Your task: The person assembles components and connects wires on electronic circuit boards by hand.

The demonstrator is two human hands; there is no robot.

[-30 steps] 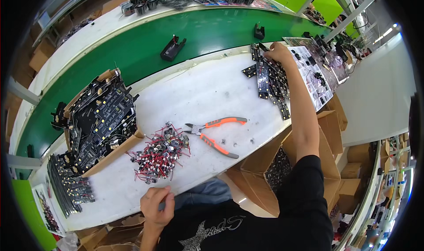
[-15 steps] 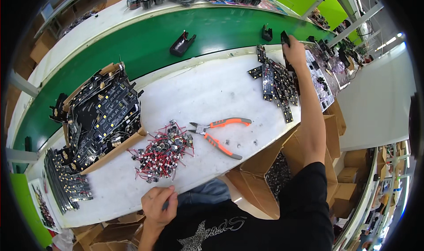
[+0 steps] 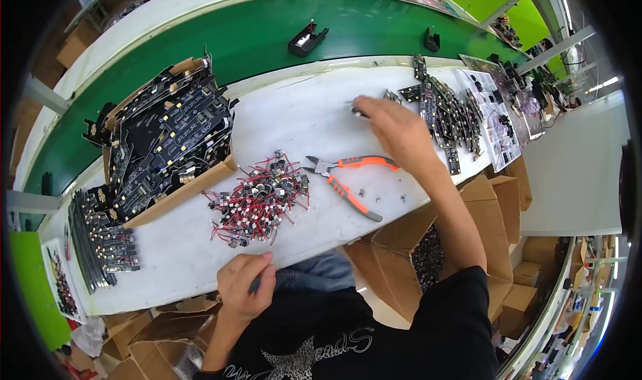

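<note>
My right hand (image 3: 401, 134) reaches over the white bench, fingers closed around a small dark piece (image 3: 359, 111), which is blurred and mostly hidden. Just beyond that hand lies a heap of narrow black circuit boards (image 3: 438, 109). My left hand (image 3: 245, 288) is at the bench's near edge with its fingers curled together; what they hold, if anything, is hidden. Diagonal cutters (image 3: 344, 191) with orange and grey handles lie spread apart on the bench. Left of the cutters is a pile of small connectors with red and black wires (image 3: 257, 199).
An open carton (image 3: 184, 191) on the left is filled with black circuit boards. Beside it lie bundled board strips (image 3: 90, 246). A green belt (image 3: 251, 42) runs behind the bench, bearing black housings (image 3: 307, 40). A white compartment tray (image 3: 498, 122) sits far right; cardboard boxes (image 3: 381, 269) stand below.
My right hand has come back from the far right, moving left and nearer over the bench. My left hand stays at the near edge. The whole view has shifted slightly.
</note>
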